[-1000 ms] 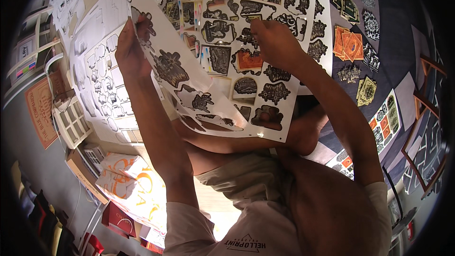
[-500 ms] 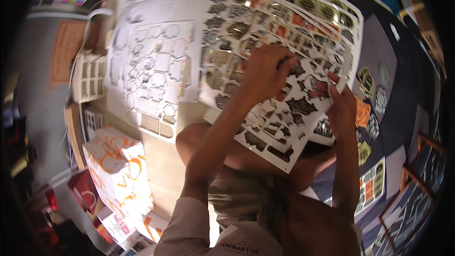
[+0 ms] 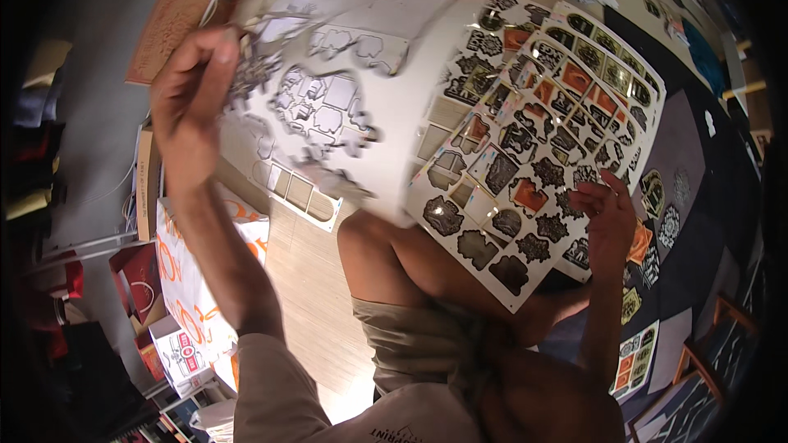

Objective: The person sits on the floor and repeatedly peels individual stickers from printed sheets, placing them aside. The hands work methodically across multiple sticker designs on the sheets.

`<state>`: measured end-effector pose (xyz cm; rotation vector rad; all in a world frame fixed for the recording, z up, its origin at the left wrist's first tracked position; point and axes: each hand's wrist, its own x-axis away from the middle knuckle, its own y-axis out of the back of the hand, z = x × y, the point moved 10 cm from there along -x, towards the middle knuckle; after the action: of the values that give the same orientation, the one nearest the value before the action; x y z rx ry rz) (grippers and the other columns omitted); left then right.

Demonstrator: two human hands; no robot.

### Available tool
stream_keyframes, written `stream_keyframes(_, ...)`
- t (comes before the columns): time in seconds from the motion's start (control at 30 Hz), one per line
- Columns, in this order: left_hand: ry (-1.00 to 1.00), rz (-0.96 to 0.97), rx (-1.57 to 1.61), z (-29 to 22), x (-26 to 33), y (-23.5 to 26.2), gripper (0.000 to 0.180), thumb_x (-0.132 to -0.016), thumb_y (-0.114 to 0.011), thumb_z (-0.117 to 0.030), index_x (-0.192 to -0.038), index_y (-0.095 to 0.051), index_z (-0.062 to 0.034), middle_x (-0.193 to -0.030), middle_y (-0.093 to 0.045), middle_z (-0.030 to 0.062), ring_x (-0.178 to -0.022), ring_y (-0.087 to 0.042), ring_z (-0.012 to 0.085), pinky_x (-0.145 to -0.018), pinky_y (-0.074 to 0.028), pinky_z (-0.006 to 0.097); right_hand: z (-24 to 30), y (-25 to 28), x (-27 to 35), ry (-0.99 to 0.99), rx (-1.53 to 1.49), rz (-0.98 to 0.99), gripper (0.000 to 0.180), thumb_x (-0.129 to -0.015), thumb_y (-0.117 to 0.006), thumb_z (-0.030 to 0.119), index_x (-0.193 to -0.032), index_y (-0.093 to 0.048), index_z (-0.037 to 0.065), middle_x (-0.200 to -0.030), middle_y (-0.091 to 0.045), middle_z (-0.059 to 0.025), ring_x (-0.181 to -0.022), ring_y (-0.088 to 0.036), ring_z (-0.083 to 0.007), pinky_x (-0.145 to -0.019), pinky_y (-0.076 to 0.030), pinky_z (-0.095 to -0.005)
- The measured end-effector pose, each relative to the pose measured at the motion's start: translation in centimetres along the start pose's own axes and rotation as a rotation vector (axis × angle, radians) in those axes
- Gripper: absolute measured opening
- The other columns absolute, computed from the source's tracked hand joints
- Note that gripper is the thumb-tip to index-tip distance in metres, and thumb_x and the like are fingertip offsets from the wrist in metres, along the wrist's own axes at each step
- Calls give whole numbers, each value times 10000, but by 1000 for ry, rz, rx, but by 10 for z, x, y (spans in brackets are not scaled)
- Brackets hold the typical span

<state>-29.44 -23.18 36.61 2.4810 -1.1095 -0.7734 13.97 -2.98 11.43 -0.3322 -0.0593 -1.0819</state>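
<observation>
Upper left of frame, left hand [image 3: 193, 107] pinching the peeled white backing sheet [image 3: 345, 115], which could tear; right hand [image 3: 609, 217] rests open-fingered on the sticker sheet [image 3: 533, 156].

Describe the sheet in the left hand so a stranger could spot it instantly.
Start at the big sticker sheets over the person's lap. Left of them, the left hand lifts a mostly white sheet. Unlike the dark and orange sheets by the right hand, its stickers are gone, leaving empty cut-out outlines.
</observation>
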Motion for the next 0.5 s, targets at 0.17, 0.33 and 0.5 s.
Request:
stream_keyframes(0.17,62,312,-189,137,9,-34,103,-984,-561,14,-1029,-654,8,-910,-632,-7,-873,-549,100,-821,-464,271,-42,30,-7,26,144,-64,338,-985,-640,137,-1255,-572,-55,-1013,-705,-139,-899,-696,-194,-816,-565,-309)
stream_keyframes(0.33,162,458,-413,319,56,-83,78,-932,-648,-73,-975,-685,-20,-934,-684,98,-910,-635,222,-847,-497,354,-48,29,-24,200,906,-69,309,-915,-723,140,-1183,-641,8,-998,-654,-123,-920,-647,-239,-814,-521,-362)
stream_keyframes(0.5,-79,329,-703,316,61,-104,173,-877,-700,-97,-1044,-687,-56,-1000,-674,144,-930,-638,328,-846,-504,430,-43,-18,-38,467,1184,111,351,-831,-779,112,-1142,-651,13,-1027,-567,-175,-1009,-569,-370,-896,-471,-441)
